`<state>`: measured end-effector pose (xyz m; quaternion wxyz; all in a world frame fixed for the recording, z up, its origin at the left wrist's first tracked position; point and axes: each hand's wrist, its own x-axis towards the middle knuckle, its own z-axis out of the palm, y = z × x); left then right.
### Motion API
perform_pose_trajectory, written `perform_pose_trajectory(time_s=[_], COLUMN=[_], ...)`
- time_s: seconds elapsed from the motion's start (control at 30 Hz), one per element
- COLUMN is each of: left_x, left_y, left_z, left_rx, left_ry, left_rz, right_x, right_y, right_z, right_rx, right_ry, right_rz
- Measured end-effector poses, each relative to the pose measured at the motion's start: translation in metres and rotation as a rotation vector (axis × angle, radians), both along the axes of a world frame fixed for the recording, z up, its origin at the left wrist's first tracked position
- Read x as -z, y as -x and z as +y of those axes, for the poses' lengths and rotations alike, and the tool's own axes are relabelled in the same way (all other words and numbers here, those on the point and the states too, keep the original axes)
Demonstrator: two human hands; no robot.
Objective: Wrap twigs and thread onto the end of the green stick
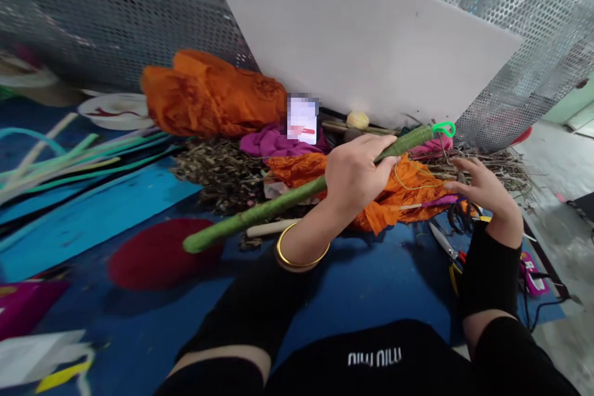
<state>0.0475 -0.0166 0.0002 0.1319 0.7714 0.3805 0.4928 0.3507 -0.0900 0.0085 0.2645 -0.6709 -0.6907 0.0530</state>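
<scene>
My left hand [355, 176] is closed around a long green wrapped stick [260, 211], which slants from lower left up to a bright green loop [444, 129] at its right tip. A gold bangle [299, 250] circles that wrist. My right hand [480, 187] hovers to the right with its fingers spread, and a thin green thread [411, 184] runs between it and the stick. Orange fabric [394, 198] lies just beneath both hands.
A blue mat [371, 278] covers the floor, with a red disc [160, 253], scissors [445, 247], dry twigs [218, 167], green and white strips [69, 161], more orange cloth [213, 96], magenta cloth [273, 139] and a white plate [116, 111]. A white board [362, 37] leans on perforated metal [116, 12].
</scene>
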Motion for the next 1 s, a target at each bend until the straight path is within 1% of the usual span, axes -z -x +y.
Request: perform_pose_trajectory(time_s=[0.07, 0.13, 0.2, 0.27, 0.33, 0.37, 0.4, 0.47, 0.5, 0.57, 0.63, 0.67, 0.73, 0.87, 0.93, 1.0], left_x=[0.001, 0.002, 0.003, 0.004, 0.004, 0.003, 0.003, 0.004, 0.004, 0.005, 0.005, 0.005, 0.005, 0.006, 0.008, 0.010], left_y=[-0.002, -0.004, -0.006, -0.007, -0.007, -0.007, -0.007, -0.007, -0.008, -0.009, -0.009, -0.009, -0.010, -0.013, -0.016, -0.018], left_z=[-0.002, -0.005, -0.007, -0.007, -0.007, -0.006, -0.005, -0.004, -0.003, -0.002, -0.001, -0.002, -0.002, -0.006, -0.007, -0.008], left_rx=[0.028, 0.065, 0.089, 0.097, 0.101, 0.103, 0.105, 0.109, 0.111, 0.113, 0.110, 0.107, 0.096, 0.054, 0.038, 0.034], left_ry=[0.012, 0.024, 0.035, 0.044, 0.043, 0.042, 0.041, 0.043, 0.047, 0.054, 0.059, 0.061, 0.062, 0.064, 0.078, 0.091], left_rz=[0.004, 0.015, 0.030, 0.042, 0.043, 0.041, 0.040, 0.039, 0.040, 0.047, 0.065, 0.077, 0.098, 0.120, 0.143, 0.167], right_x=[0.006, 0.016, 0.029, 0.037, 0.036, 0.033, 0.028, 0.019, 0.015, 0.014, 0.020, 0.024, 0.032, 0.037, 0.038, 0.039], right_y=[0.022, 0.051, 0.080, 0.101, 0.111, 0.113, 0.113, 0.113, 0.114, 0.118, 0.125, 0.129, 0.136, 0.147, 0.150, 0.151], right_z=[0.006, 0.016, 0.027, 0.032, 0.030, 0.025, 0.020, 0.008, 0.004, 0.001, 0.003, 0.006, 0.011, 0.010, 0.006, 0.002], right_rx=[-0.067, -0.141, -0.187, -0.278, -0.307, -0.294, -0.271, -0.246, -0.266, -0.363, -0.464, -0.481, -0.427, -0.225, -0.196, -0.209], right_ry=[-0.158, -0.246, -0.240, -0.164, -0.093, -0.106, -0.157, -0.340, -0.435, -0.551, -0.578, -0.571, -0.540, -0.524, -0.572, -0.643], right_rz=[0.133, 0.345, 0.552, 0.696, 0.709, 0.664, 0.596, 0.469, 0.441, 0.491, 0.620, 0.684, 0.797, 0.946, 0.894, 0.723])
